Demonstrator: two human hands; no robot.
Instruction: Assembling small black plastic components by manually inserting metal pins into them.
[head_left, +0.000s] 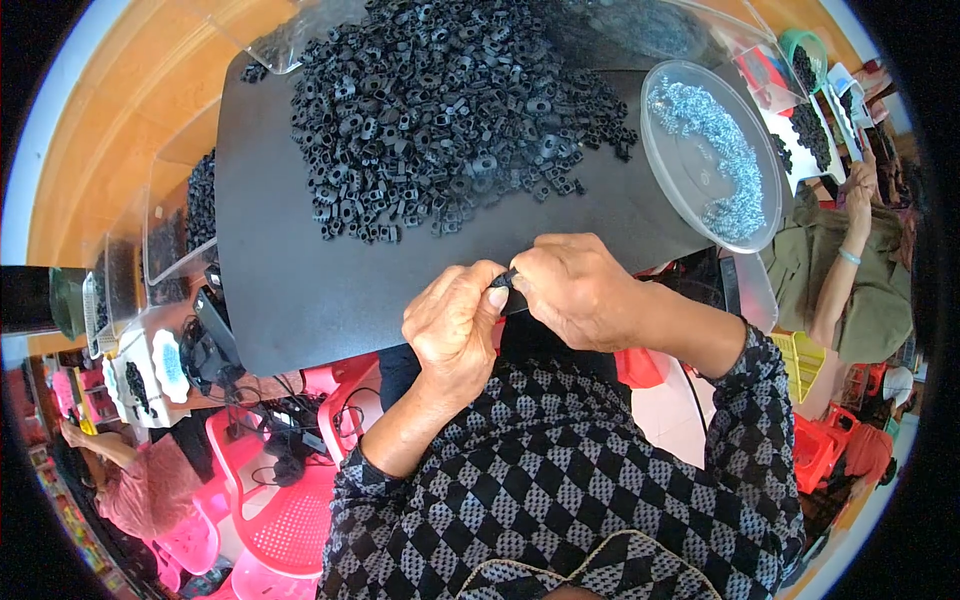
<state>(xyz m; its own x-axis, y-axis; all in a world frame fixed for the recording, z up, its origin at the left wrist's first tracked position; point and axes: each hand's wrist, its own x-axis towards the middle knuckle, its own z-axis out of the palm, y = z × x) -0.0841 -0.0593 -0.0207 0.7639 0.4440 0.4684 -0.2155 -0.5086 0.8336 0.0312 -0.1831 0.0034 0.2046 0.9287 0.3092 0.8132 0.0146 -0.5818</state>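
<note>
Both my hands meet at the near edge of the dark table [270, 290], closed around one small black plastic part [503, 279]. My left hand [452, 315] pinches it between thumb and fingers. From the other side my right hand [580, 290] grips it with curled fingers, which cover most of it. Beyond them a large heap of small black plastic parts [430, 120] spreads over the table. To the right lies a round clear plastic lid [668, 200] holding many tiny shiny bluish-silver metal pieces [735, 160], possibly springs or screws.
Clear plastic bins [165, 245] with more black parts stand left of the table. A pink chair [285, 510] is at the lower left. One co-worker's arm [838, 270] shows at the right, beside a yellow basket [798, 362]; another person [150, 485] sits at the far left.
</note>
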